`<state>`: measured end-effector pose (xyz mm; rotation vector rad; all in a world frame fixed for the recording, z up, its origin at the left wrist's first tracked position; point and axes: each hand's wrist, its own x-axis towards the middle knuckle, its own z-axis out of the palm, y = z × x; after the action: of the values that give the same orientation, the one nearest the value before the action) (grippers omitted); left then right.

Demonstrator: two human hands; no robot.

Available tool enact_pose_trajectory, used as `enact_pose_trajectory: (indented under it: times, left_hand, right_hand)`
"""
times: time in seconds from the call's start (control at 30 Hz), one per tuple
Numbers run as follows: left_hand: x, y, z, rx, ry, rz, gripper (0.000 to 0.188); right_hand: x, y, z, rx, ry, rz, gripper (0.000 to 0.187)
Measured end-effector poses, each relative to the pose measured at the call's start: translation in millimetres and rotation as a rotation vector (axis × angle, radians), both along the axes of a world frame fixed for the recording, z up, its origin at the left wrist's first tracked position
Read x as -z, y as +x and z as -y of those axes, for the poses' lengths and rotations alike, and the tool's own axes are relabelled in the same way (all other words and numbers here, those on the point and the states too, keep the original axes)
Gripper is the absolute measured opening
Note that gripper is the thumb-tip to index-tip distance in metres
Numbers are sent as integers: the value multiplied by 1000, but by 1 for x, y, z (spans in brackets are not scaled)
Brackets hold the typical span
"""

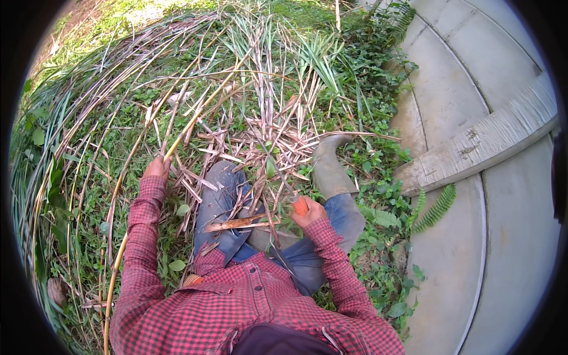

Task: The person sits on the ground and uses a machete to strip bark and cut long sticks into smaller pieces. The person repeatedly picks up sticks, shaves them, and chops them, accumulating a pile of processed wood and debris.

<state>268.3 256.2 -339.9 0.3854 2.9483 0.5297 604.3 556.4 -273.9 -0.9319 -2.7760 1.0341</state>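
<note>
My left hand (157,168) is closed around a long yellowish cane stalk (195,118) that runs up and to the right over a heap of cut stalks and dry leaves (260,142). My right hand (307,211) grips an orange handle (300,205) of a tool; its blade is hidden among the leaves near my knees. Both arms wear red checked sleeves. My legs in blue trousers (222,201) and a grey rubber boot (329,168) lie under the dry leaves.
Green ground plants and long bent stalks (89,130) surround me on the left and ahead. A curved grey concrete surface (473,89) lies to the right, with a weathered plank (479,145) across it. A fern frond (435,210) hangs at its edge.
</note>
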Motion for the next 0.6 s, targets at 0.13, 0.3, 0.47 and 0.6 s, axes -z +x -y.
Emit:
enact_pose_trajectory:
  times: [0.13,0.3,0.47,0.6]
  left_hand:
    - [-52,101,51,-47,-152,-20,37]
    - [-71,183,92,-59,-174,-50,33]
    - [-90,201,91,-42,-181,-88,32]
    - [-103,194,100,-1,-189,-60,27]
  right_hand:
    - [-14,-54,-2,-157,167,27,41]
    - [-36,-119,26,-631,362,80,33]
    - [-27,-167,39,-892,477,34,26]
    - [-15,-210,-53,-415,478,239,34]
